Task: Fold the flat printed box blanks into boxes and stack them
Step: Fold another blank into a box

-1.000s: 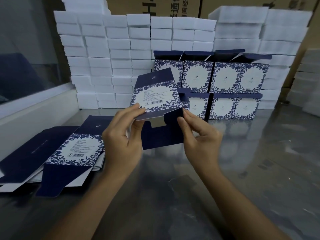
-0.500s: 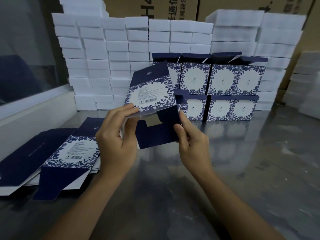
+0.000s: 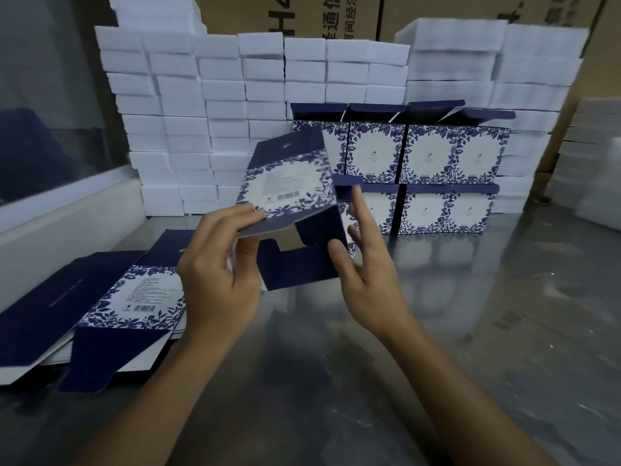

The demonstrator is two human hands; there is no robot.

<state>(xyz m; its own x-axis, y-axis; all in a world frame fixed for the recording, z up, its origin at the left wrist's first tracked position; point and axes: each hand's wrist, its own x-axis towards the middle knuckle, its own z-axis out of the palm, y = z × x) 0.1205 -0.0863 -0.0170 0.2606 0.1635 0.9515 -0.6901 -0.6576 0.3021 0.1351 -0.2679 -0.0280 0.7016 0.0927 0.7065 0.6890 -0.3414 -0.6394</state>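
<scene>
I hold a half-formed box blank [image 3: 289,186], navy with a blue floral print and a barcode panel, tilted up above the table. My left hand [image 3: 220,274] pinches its lower left edge. My right hand [image 3: 366,264] has its fingers spread; the thumb presses the navy bottom flap [image 3: 302,267] and the other fingers stand off the box's right side. A pile of flat blanks [image 3: 111,304] lies on the table at the left. Folded boxes [image 3: 423,169] stand stacked in two rows behind the held blank.
A wall of white foam blocks [image 3: 188,105] rises behind the boxes, with brown cartons [image 3: 336,15] further back. More white blocks [image 3: 598,163] sit at the right edge. The grey shiny table [image 3: 470,331] spreads to the right and front. A white ledge [image 3: 67,210] runs along the left.
The blank has tilted further and shifted left and up. My right hand's fingers have opened away from the box's side, leaving the thumb on the bottom flap. The left hand keeps its hold.
</scene>
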